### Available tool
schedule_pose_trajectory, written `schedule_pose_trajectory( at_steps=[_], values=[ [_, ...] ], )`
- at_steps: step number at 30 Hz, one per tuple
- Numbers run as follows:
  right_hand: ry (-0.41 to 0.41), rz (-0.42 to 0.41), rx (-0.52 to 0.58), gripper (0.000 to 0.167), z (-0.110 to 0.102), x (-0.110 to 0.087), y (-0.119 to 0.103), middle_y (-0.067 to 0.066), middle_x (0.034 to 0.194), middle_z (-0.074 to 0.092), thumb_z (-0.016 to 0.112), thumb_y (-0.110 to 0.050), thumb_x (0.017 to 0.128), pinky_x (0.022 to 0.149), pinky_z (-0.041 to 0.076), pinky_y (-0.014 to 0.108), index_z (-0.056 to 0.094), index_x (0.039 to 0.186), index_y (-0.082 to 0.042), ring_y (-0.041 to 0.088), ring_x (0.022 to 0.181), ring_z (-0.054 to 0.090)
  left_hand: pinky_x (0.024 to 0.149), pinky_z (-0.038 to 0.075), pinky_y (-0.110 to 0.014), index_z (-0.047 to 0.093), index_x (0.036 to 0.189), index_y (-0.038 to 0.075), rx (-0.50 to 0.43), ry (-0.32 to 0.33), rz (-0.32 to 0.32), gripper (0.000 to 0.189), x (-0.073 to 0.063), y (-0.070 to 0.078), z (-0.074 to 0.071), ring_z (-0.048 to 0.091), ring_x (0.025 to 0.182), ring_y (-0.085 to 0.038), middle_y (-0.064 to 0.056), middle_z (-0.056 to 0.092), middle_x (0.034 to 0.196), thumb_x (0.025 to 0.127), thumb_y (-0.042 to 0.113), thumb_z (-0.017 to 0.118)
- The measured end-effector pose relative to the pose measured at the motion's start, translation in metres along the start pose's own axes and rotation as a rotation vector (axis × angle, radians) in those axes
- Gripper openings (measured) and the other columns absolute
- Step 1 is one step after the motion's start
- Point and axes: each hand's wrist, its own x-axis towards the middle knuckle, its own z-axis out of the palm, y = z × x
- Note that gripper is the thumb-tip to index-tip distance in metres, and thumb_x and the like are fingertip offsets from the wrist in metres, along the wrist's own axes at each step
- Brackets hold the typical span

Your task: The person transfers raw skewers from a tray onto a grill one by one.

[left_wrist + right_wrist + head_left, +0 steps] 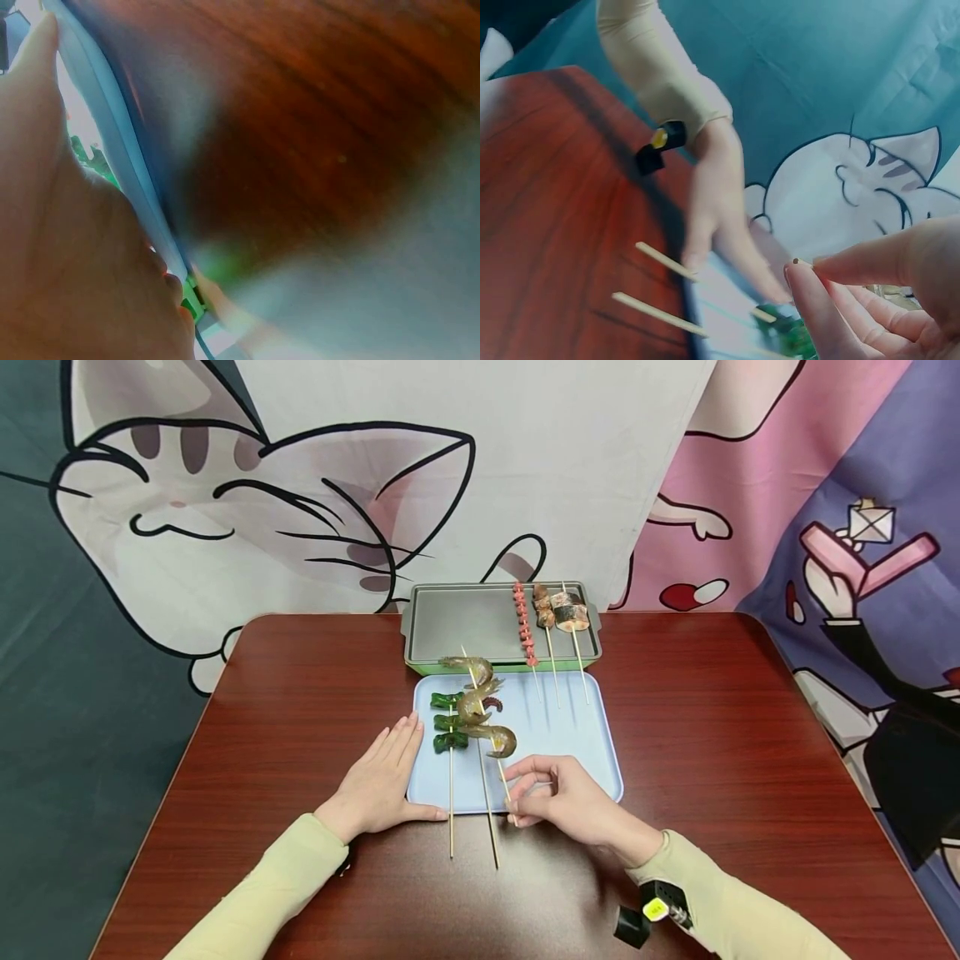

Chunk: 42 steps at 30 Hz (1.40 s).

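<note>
My right hand point(558, 802) pinches the stick of a shrimp skewer point(474, 703) between thumb and fingertips, low on the stick. Several grey-brown shrimp on it lie over the left half of a light blue tray point(555, 752). My left hand point(382, 777) lies with straight fingers along the tray's left edge, its thumb by the near edge. Close to those fingers is a green pepper skewer point(450, 722). Another skewer point(486, 806) runs beneath the shrimp; only a dark reddish curl of its food shows. In the right wrist view, the stick's end point(796, 261) shows between the fingertips.
Behind the tray stands a grey grill pan point(465, 622) with a green base. On its right side lie a pink-red skewer point(523, 622), a browned meat skewer point(543, 606) and a fish-chunk skewer point(570, 612), their sticks reaching over the tray. The wooden table point(315, 693) surrounds everything.
</note>
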Motion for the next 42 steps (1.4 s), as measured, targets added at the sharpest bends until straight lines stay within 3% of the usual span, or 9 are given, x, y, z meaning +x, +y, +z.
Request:
schedule_pose_trajectory(
  at_steps=[9, 19, 26, 33, 42],
  values=[
    [0.079, -0.068, -0.04, 0.037, -0.007, 0.019, -0.035, 0.015, 0.09, 0.069, 0.067, 0.007, 0.088, 0.076, 0.061, 0.044, 0.059, 0.123, 0.013, 0.021, 0.076, 0.073, 0.123, 0.01, -0.046, 0.02, 0.158, -0.008, -0.007, -0.011, -0.003, 0.129, 0.0, -0.003, 0.005, 0.01, 0.154, -0.033, -0.023, 0.01, 0.166, 0.079, 0.088, 0.054],
    [0.193, -0.111, -0.041, 0.037, -0.027, 0.058, -0.063, 0.018, 0.091, 0.071, 0.068, 0.012, 0.089, 0.078, 0.061, 0.041, 0.06, 0.125, 0.013, 0.021, 0.077, 0.073, 0.123, 0.011, -0.047, 0.021, 0.158, -0.009, -0.017, -0.011, -0.004, 0.129, 0.0, -0.002, 0.005, 0.011, 0.153, -0.034, -0.024, 0.011, 0.166, 0.079, 0.089, 0.053],
    [0.238, -0.045, -0.009, 0.034, -0.039, 0.088, -0.07, 0.022, 0.095, 0.072, 0.067, 0.012, 0.091, 0.078, 0.061, 0.037, 0.061, 0.124, 0.014, 0.019, 0.076, 0.073, 0.122, 0.015, -0.049, 0.025, 0.156, -0.011, -0.019, -0.006, -0.001, 0.128, 0.0, 0.001, -0.002, 0.016, 0.152, -0.038, -0.026, 0.015, 0.165, 0.078, 0.085, 0.059],
    [0.26, 0.047, 0.032, 0.04, -0.047, 0.108, -0.066, 0.036, 0.112, 0.066, 0.064, 0.013, 0.092, 0.078, 0.06, 0.032, 0.055, 0.131, 0.018, 0.018, 0.075, 0.073, 0.122, 0.015, -0.05, 0.025, 0.156, -0.011, -0.023, 0.003, 0.008, 0.128, 0.001, 0.0, -0.001, 0.016, 0.152, -0.038, -0.027, 0.016, 0.164, 0.078, 0.085, 0.059],
    [0.313, 0.138, -0.022, 0.041, -0.047, 0.115, -0.061, 0.024, 0.098, 0.073, 0.068, 0.009, 0.091, 0.076, 0.06, 0.031, 0.059, 0.131, 0.014, 0.015, 0.071, 0.072, 0.122, 0.014, -0.049, 0.024, 0.156, -0.011, -0.021, -0.013, -0.001, 0.128, 0.001, 0.0, -0.002, 0.015, 0.152, -0.038, -0.027, 0.015, 0.165, 0.078, 0.084, 0.06]
  ],
)
